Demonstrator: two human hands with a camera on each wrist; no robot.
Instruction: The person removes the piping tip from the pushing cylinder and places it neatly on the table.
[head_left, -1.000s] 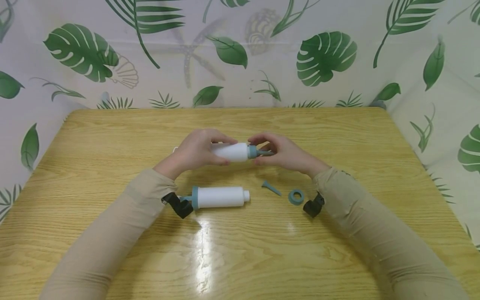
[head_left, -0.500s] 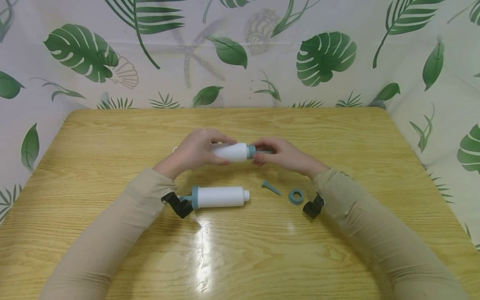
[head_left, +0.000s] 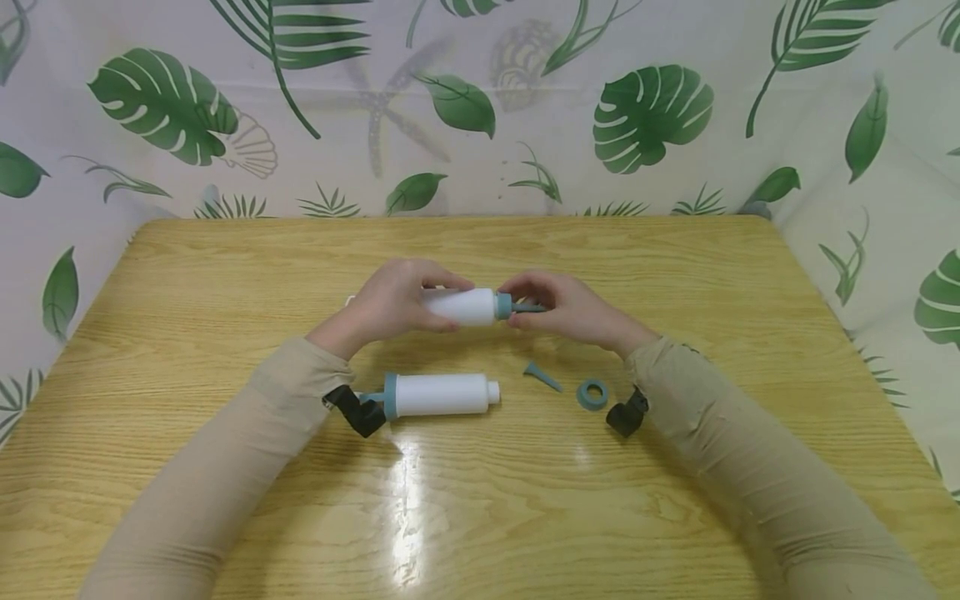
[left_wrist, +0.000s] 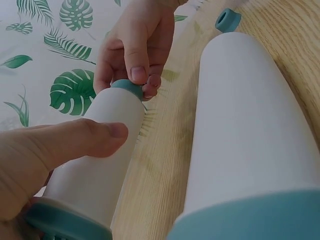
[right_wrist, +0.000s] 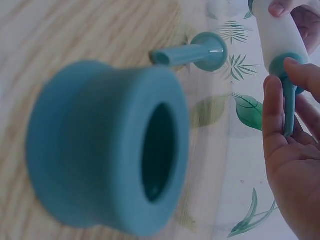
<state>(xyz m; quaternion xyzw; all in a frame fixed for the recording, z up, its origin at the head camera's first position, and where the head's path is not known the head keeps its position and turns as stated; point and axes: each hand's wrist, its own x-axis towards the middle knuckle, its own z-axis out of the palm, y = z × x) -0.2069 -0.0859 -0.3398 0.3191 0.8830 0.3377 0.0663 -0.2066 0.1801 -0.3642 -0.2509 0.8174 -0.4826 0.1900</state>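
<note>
My left hand [head_left: 397,302] grips a white plastic syringe-like tube [head_left: 471,307], its thumb along the barrel in the left wrist view. The tube lies roughly level above the table. At its right end sits a teal screw collar [head_left: 503,306] with a slim teal nozzle [right_wrist: 289,107] poking out. My right hand [head_left: 573,307] pinches the collar between thumb and fingers, and the nozzle points toward its palm. Below, a second white tube [head_left: 441,394] with a teal end cap lies on the table. To its right are a loose teal nozzle [head_left: 542,377] and a teal ring [head_left: 592,394].
The wooden table [head_left: 480,508] runs back to a leaf-printed cloth [head_left: 480,167]. Black wrist mounts [head_left: 360,412] hang from both sleeves, the left one overlapping the handle end of the lying tube.
My right fingers closed lower on the collar, covering much of the nozzle, then shifted back up so the nozzle shows again. The left hand and the table's parts stayed put.
</note>
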